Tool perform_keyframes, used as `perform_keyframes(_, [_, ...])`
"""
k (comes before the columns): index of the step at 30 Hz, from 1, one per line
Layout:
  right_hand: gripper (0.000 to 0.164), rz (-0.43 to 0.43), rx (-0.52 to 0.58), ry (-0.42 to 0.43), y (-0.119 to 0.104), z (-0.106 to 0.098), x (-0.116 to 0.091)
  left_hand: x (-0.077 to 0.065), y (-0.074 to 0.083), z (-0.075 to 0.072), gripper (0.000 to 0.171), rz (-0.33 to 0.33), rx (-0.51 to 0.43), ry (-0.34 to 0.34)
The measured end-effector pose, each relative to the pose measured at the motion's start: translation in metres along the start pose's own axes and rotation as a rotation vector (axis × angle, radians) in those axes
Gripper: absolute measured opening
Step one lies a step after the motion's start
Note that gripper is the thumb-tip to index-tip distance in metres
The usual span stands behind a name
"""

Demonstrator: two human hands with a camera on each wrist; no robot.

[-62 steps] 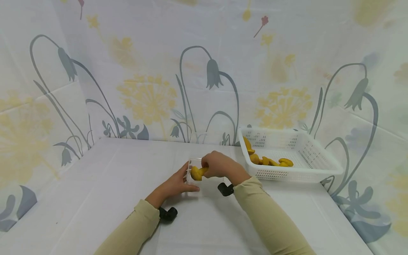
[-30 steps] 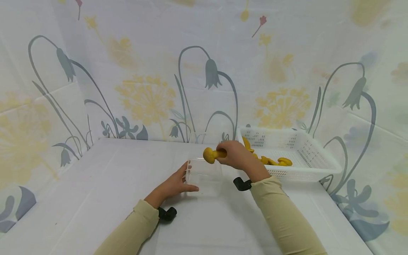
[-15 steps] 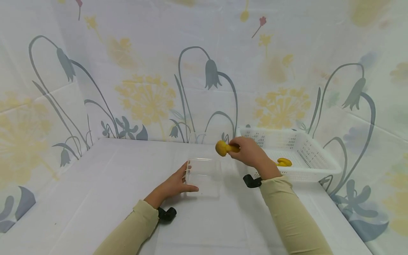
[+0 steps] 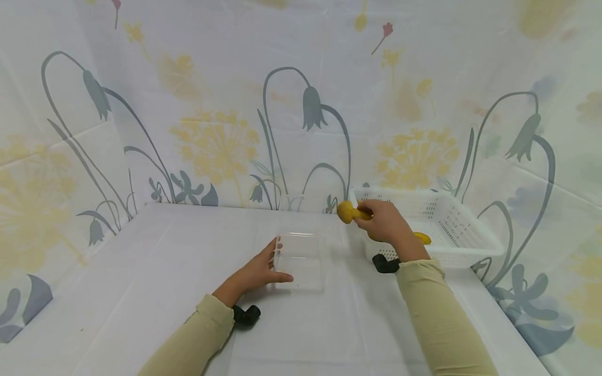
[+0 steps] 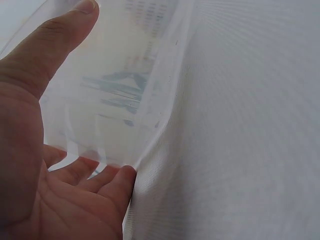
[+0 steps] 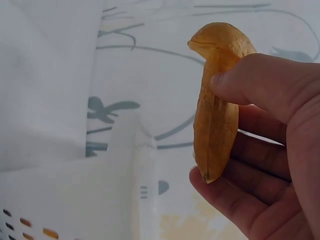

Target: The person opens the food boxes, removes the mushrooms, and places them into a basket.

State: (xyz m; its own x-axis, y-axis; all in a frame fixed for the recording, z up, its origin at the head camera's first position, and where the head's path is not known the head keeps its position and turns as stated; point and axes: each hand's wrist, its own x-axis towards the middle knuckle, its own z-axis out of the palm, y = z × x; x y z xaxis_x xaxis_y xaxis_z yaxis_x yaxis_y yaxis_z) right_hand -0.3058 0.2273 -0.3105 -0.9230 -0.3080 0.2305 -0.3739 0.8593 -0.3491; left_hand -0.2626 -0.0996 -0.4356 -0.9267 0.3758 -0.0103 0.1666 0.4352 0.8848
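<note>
In the head view, my left hand (image 4: 257, 270) grips the left side of a clear plastic box (image 4: 305, 250). Its thumb lies along the front and the fingers are behind; nothing shows inside the box. The left wrist view has the thumb and fingertips against the see-through wall (image 5: 120, 65). My right hand (image 4: 384, 223) pinches a yellow mushroom (image 4: 346, 212) by its stem, held up at the left end of a white basket (image 4: 456, 256). Seen from the right wrist, the mushroom (image 6: 215, 115) stands cap up between thumb and fingers.
Part of a yellow mushroom (image 4: 423, 238) shows inside the basket; my right hand and forearm hide the basket's left part. A clear container (image 4: 292, 202) stands at the table's back edge. A flower-printed cloth (image 4: 226, 104) hangs behind the white table (image 4: 164, 261).
My right hand has carried the mushroom from over the clear box, up and right to the basket's left end. The left hand and the box have stayed in place.
</note>
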Motion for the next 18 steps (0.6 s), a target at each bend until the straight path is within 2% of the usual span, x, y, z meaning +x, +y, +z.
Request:
perform_keyframes(6, [0.037,0.077,0.033,0.005,0.013,-0.003,-0.001,0.000,0.001,0.001,0.117,-0.003,-0.003,0.009])
perform_keyframes(18, [0.043,0.138,0.013,0.037,0.037,-0.003,-0.004,0.000,-0.001,0.001,0.117,0.001,-0.006,0.015])
